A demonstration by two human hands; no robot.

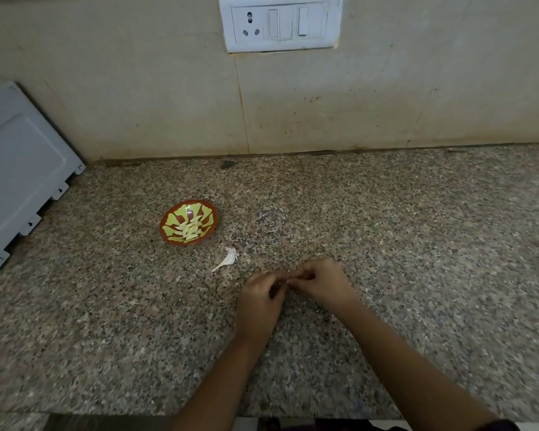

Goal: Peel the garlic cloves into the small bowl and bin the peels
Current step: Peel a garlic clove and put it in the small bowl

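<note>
A small red and green bowl (171, 233) stands on the speckled granite counter (417, 244) and holds several peeled pale garlic cloves (190, 229). A white garlic stem with papery peel (227, 259) lies just right of and below the bowl. My left hand (259, 301) and my right hand (321, 283) meet fingertip to fingertip above the counter, right of the stem. Both have curled fingers that pinch a small thing between them, most likely a garlic clove, which is almost wholly hidden.
A grey appliance (22, 169) leans at the far left of the counter. A white socket and switch plate (280, 23) sits on the tiled wall behind. The counter's front edge runs along the bottom of the view.
</note>
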